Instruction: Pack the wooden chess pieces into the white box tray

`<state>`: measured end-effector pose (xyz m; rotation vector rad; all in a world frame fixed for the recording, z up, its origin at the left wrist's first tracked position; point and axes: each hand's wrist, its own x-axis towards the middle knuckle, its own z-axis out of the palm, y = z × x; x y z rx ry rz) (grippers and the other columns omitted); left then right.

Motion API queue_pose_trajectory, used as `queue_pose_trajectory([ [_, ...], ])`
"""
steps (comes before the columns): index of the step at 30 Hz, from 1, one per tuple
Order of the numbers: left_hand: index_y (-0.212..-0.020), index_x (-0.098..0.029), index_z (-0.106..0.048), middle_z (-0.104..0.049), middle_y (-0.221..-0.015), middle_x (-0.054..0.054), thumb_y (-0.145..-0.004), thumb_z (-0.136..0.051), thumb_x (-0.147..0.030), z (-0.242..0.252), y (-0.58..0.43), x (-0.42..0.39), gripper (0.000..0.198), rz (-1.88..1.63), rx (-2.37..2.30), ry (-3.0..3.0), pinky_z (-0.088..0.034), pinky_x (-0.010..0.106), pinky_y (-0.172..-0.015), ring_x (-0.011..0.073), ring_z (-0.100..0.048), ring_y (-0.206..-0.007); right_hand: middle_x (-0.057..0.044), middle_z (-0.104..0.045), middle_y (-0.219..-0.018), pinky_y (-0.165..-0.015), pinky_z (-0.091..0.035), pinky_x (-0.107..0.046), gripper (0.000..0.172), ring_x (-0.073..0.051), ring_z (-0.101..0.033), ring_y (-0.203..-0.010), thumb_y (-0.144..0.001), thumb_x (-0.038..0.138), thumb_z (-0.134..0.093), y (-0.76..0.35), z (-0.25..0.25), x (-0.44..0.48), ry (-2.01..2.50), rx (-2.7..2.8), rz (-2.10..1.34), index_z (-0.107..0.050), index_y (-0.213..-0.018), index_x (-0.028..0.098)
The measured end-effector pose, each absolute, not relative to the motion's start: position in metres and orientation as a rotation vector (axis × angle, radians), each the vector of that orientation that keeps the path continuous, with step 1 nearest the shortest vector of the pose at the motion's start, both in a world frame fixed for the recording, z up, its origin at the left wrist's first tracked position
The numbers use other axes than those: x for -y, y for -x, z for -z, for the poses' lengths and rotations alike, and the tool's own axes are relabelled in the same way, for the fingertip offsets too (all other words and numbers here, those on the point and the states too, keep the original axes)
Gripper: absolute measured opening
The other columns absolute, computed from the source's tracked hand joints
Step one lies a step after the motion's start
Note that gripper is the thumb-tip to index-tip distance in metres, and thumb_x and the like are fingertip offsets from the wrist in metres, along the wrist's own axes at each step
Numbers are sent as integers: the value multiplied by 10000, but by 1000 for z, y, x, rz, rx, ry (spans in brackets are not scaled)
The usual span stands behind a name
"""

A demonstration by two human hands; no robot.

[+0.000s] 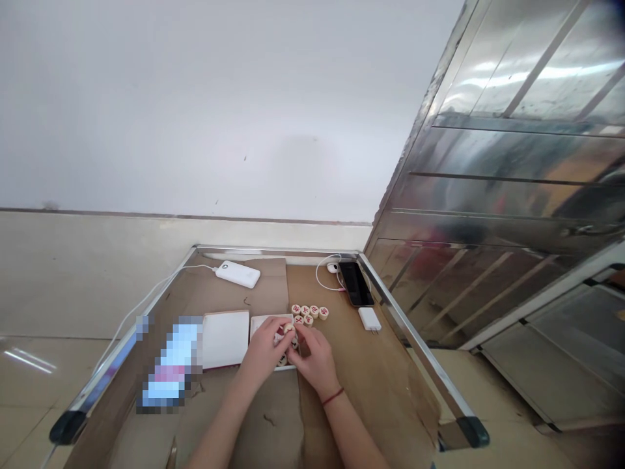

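Note:
Over a white box [254, 324], my left hand [267, 344] and my right hand [315, 357] meet with fingers closed. A round, cream Chinese chess piece [289, 328] sits between their fingertips, pinched from both sides. Below the hands, more pieces [282, 360] lie inside the box, partly hidden by my fingers. Just beyond the right hand, several chess pieces with red characters [314, 311] stand close together on the cardboard. A white box lid [225, 340] lies left of the box.
Cardboard [375, 384] lines a metal-framed table [434, 365]. At the back left is a white power bank [238, 274] with a cable. A black phone [356, 284] and a white charger [370, 319] lie at the right. A blurred-out screen [170, 365] lies at the left.

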<state>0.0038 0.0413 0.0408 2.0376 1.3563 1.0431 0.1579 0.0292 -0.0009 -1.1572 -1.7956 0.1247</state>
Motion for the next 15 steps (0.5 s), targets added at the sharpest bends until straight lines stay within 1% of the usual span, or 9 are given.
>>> queue_pose_trajectory([
  [4, -954, -217, -642, -687, -991, 45, -864, -503, -310, -42, -9, -28, 190, -1066, -1296, -1912, -510, 283, -770, 169, -627, -889, -42, -661, -756, -625, -498, -276, 233, -163, -611, -663, -873, 296, -539, -156, 1, -27, 1123, 1794, -147, -636, -1061, 198],
  [7, -952, -207, -635, -696, -940, 42, -873, -504, -338, -41, -9, -22, 201, -1142, -1376, -1838, -514, 283, -759, 168, -634, -848, -36, -657, -739, -643, -501, -282, 219, -161, -607, -656, -859, 318, -554, -161, 1, -27, 1173, 1725, -136, -642, -1019, 197],
  [10, -952, -196, -626, -691, -875, 45, -888, -488, -380, -37, 0, -17, 239, -1287, -1548, -1827, -515, 289, -734, 171, -632, -777, -60, -653, -789, -677, -494, -305, 205, -173, -596, -691, -844, 344, -555, -174, 5, -32, 1363, 1471, -87, -641, -931, 180],
  [12, -1014, -184, -616, -682, -877, 57, -900, -472, -388, -33, 11, -15, 275, -1387, -1632, -1859, -515, 289, -718, 168, -628, -745, -88, -653, -836, -711, -486, -327, 231, -194, -600, -738, -840, 363, -534, -185, 11, -37, 1501, 1341, -71, -643, -895, 166],
  [13, -1055, -178, -607, -677, -881, 60, -909, -462, -379, -30, 16, -14, 287, -1413, -1643, -1892, -516, 284, -712, 164, -628, -739, -100, -655, -855, -727, -479, -339, 252, -206, -603, -762, -839, 370, -519, -189, 14, -39, 1555, 1323, -72, -647, -894, 160],
  [15, -1040, -178, -611, -667, -887, 63, -933, -426, -342, -23, 25, -12, 270, -1457, -1603, -1978, -518, 277, -720, 156, -633, -752, -115, -667, -890, -744, -457, -355, 290, -227, -608, -804, -836, 375, -490, -194, 19, -42, 1648, 1354, -80, -658, -922, 154],
])
